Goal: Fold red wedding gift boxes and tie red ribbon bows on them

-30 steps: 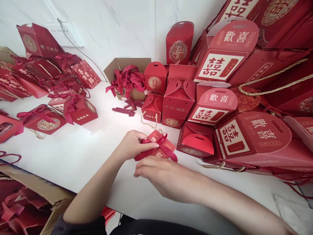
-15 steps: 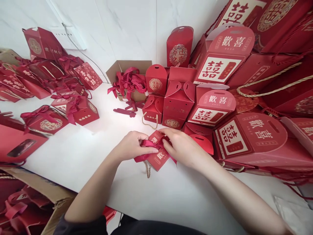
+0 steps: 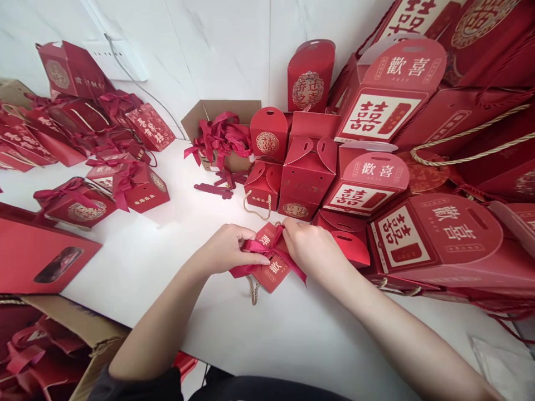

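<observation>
A small red gift box (image 3: 273,268) with gold characters and a dark red ribbon bow (image 3: 267,249) lies on the white table (image 3: 175,245) in front of me. My left hand (image 3: 228,249) pinches the left loop of the ribbon. My right hand (image 3: 311,248) is closed on the ribbon at the box's right side. A beige rope handle (image 3: 253,289) hangs out under the box.
Large red gift boxes (image 3: 434,234) are stacked at the right. Smaller red boxes (image 3: 307,175) stand behind. A cardboard box of ribbons (image 3: 219,136) sits at the back, ribboned boxes (image 3: 129,186) lie at the left, and a flat red box (image 3: 42,262) with an open carton (image 3: 62,340) sits bottom left.
My right hand came up from the near side of the box onto the ribbon at its right. The flat red box at the left has slid further into view.
</observation>
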`<state>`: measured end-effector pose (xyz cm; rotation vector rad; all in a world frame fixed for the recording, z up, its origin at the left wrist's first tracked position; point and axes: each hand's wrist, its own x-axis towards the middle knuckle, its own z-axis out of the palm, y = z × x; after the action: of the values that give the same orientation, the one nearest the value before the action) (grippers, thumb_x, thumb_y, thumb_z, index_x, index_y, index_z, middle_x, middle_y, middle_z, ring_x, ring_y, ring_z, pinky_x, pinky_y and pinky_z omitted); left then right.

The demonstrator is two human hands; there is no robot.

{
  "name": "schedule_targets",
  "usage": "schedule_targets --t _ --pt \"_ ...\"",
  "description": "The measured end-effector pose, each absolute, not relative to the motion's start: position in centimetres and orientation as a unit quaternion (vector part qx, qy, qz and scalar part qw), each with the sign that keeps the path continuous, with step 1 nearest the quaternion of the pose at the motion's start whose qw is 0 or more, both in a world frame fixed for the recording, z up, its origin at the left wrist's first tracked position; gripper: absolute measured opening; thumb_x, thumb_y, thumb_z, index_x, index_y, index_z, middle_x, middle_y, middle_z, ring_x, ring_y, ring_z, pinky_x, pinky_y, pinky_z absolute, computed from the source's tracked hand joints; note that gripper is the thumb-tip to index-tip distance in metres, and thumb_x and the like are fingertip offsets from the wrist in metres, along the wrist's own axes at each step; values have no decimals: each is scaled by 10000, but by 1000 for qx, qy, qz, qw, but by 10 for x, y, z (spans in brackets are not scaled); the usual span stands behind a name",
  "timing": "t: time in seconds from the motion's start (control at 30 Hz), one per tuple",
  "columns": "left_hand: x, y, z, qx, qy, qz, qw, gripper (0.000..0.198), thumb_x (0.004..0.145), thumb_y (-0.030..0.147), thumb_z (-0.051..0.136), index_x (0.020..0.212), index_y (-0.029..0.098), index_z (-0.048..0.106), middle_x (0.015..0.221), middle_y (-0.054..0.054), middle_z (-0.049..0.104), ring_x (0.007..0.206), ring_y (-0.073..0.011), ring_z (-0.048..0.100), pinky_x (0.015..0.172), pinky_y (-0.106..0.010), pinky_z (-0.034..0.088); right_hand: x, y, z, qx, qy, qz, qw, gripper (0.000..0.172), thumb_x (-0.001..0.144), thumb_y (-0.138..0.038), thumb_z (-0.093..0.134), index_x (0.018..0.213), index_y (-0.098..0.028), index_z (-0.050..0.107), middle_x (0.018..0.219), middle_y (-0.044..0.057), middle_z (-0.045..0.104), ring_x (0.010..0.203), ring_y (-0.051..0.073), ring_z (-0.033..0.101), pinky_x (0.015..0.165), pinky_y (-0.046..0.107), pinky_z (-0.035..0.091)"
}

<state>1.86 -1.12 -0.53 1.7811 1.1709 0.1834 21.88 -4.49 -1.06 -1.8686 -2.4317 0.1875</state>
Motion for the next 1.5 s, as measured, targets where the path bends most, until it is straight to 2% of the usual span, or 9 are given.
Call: schedule_targets --t 0.17,0.53,0.77,0.9,1.1,1.17,1.27,1.4,1.5 --pt "17 -10 -6 724 482 70 488 507 704 492 754 594 152 393 567 54 340 543 -66 313 471 -198 248 214 -44 -15 -625 -775 90 17 238 912 -32 375 1019 -102 576 733 120 701 664 276 701 498 283 328" --pt "10 -2 -4 703 435 108 552 469 891 509 558 611 135 512 594 9 486 582 -101 494 574 -229 407 244 -52 19 -587 -782 166 129 136 977 -221 443 1042 -184 556 1054 76 675 877 210 669 631 275 394" --pt "13 -5 -5 730 440 134 506 387 882 475 595 684 147 541 588 31 441 560 -82 380 534 -226 308 240 -67 32 -557 -818 141 33 220 954 -406 503 895 -202 563 782 33 699 664 232 667 518 293 252" --pt "14 -4 -8 729 454 161 486 448 885 471 587 615 149 435 572 42 357 549 -75 312 520 -228 259 239 -64 25 -530 -837 135 -4 159 942 -337 521 887 -197 575 691 36 687 601 230 656 488 295 187" --pt "15 -5 -13 714 466 192 485 321 902 460 562 768 172 515 661 26 473 566 -89 417 522 -220 328 254 -69 32 -465 -867 178 -29 105 927 -262 535 856 -205 587 716 29 681 660 221 665 513 295 224" --pt "14 -4 -13 713 487 236 447 238 909 431 559 985 206 553 776 11 535 617 -102 486 541 -221 378 259 -73 38 -442 -871 207 -44 82 895 -271 592 842 -208 595 770 28 690 726 232 676 537 294 262" --pt "9 -2 -8 720 529 299 336 389 920 387 548 1285 278 468 1019 -22 578 782 -127 567 628 -236 452 260 -74 45 -468 -856 221 -17 96 920 -299 576 892 -209 593 812 23 686 757 227 677 569 294 323" --pt "1 -9 14 734 563 326 193 272 919 365 554 1173 273 580 1136 -17 602 838 -133 584 701 -260 486 248 -71 40 -540 -823 175 16 201 922 -283 569 1083 -164 577 1018 85 671 834 250 683 621 307 414" --pt "-6 -32 39 741 570 346 76 170 906 341 575 1036 255 642 1084 -10 625 835 -146 597 702 -278 492 235 -69 29 -536 -831 145 12 550 881 -318 632 1375 -180 434 1239 143 591 890 278 680 634 324 471"
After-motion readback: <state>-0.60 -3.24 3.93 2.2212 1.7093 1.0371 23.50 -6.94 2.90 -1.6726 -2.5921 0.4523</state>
